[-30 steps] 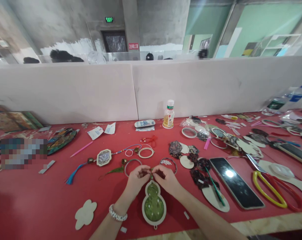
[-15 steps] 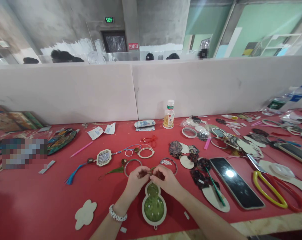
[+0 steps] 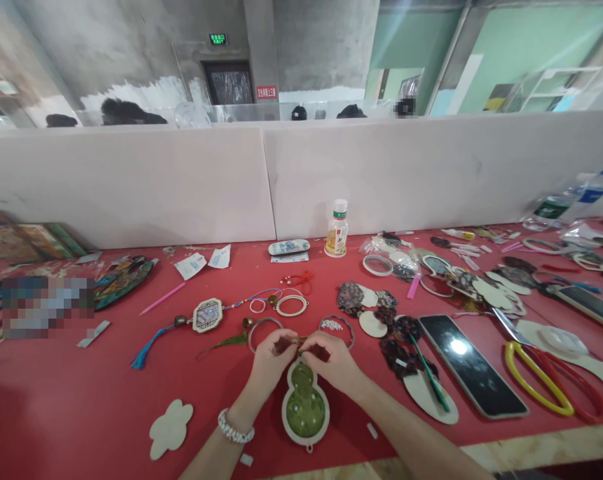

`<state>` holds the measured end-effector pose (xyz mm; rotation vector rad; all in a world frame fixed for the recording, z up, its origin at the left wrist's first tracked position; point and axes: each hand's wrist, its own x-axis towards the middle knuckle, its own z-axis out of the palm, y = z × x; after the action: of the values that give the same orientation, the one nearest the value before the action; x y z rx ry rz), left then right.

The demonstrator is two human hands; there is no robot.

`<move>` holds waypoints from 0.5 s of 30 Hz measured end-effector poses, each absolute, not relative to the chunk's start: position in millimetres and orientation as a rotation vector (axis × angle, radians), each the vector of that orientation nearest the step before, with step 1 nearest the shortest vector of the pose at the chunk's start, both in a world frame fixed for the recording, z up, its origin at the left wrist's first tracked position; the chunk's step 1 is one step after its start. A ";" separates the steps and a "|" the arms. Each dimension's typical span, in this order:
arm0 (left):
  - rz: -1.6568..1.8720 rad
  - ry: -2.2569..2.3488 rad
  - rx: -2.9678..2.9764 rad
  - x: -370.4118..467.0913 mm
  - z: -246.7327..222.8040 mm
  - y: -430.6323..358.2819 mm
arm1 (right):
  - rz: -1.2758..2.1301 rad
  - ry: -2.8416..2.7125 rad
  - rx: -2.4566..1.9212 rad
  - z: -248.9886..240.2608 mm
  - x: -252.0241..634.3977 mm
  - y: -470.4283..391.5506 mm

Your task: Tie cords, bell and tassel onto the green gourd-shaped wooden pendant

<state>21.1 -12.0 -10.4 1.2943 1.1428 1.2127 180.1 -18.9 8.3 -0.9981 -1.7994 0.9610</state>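
A gourd-shaped pendant (image 3: 306, 408) with a pale rim and a green, white-dotted centre lies in front of me, a small loop at its lower end. At its top, my left hand (image 3: 272, 360) and my right hand (image 3: 332, 360) pinch a thin cord (image 3: 299, 340) between fingertips. Fingers hide most of the cord and the pendant's top loop. Just beyond my left hand are a ring (image 3: 254, 333) and a green tassel (image 3: 234, 340). A round dish of white beads (image 3: 334, 325) sits behind my right hand.
To the right lie a phone (image 3: 474, 367), scissors (image 3: 538, 380) with yellow and red handles, and pale and dark flat pieces. On the left are a pale flower-shaped piece (image 3: 172, 429) and a framed pendant (image 3: 208, 315) with a blue tassel. A bottle (image 3: 336, 230) stands by the white partition (image 3: 181, 180).
The gourd-shaped pendant has shifted slightly left and up. My left hand has moved a little upward, and more cord shows between the fingertips.
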 end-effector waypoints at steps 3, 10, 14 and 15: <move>1.207 1.128 1.310 20.5 -11.2 -12.2 | 0.983 -1.804 -0.966 11.2 180.5 -19.2; 1.226 1.118 1.247 20.8 -9.4 -12.3 | 0.944 -1.799 -0.981 5.5 180.5 -16.5; 1.223 1.106 1.191 21.5 -6.3 -13.0 | 0.951 -1.815 -1.016 3.0 180.6 -16.1; 1.223 1.103 1.185 21.6 -5.5 -13.3 | 0.952 -1.820 -1.022 3.4 180.7 -16.2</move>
<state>21.6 -13.3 -5.5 1.1851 1.1032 1.2229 180.7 -16.2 3.4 -1.0219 -1.8200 0.9515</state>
